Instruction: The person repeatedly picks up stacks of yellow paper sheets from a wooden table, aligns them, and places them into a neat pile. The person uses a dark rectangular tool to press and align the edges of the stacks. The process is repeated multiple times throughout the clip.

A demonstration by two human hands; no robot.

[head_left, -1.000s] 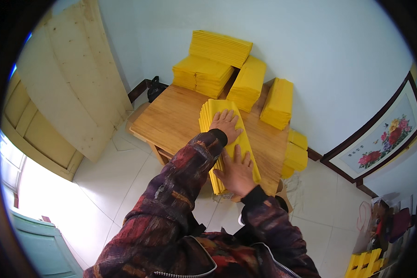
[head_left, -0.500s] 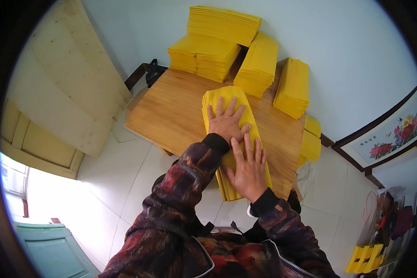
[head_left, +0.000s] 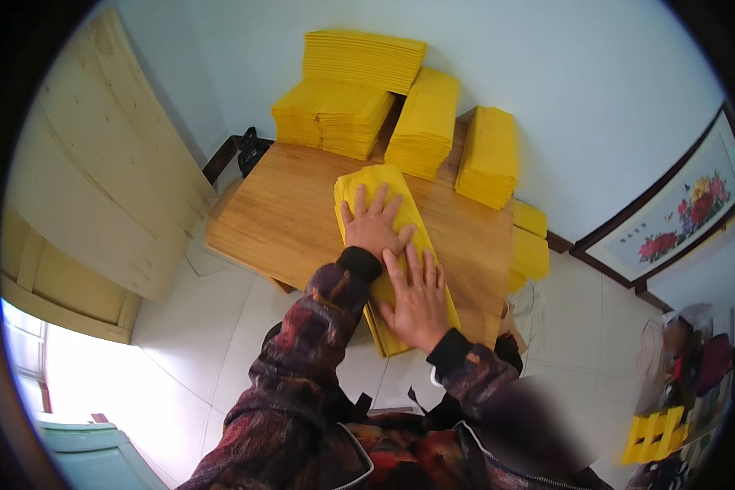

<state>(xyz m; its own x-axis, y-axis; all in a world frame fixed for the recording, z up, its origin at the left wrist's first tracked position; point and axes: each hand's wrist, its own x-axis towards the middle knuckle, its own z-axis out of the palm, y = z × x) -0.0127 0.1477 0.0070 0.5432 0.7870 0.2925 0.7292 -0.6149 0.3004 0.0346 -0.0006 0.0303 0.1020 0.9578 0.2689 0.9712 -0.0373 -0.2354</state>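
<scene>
A long, narrow stack of folded yellow paper [head_left: 388,175] lies on the wooden table [head_left: 278,196], its near end jutting past the front edge. My left hand [head_left: 375,227] presses flat on the middle of the stack, fingers spread. Nearer to me, my right hand [head_left: 419,304] rests on the same stack with its fingers stretched out, close against the left hand. Neither hand grips anything. Part of the paper is hidden beneath the palms.
At the back of the table are several more yellow paper stacks [head_left: 420,118], some piled up against the wall. Beyond the right edge sit lower yellow bundles [head_left: 530,253]. A framed flower picture [head_left: 670,212] leans at the right; a black bag [head_left: 251,152] is behind the table's left corner.
The whole view has shifted a little, so the table and stacks appear farther left and the far stacks lower. Both hands stay flat on the paper stack.
</scene>
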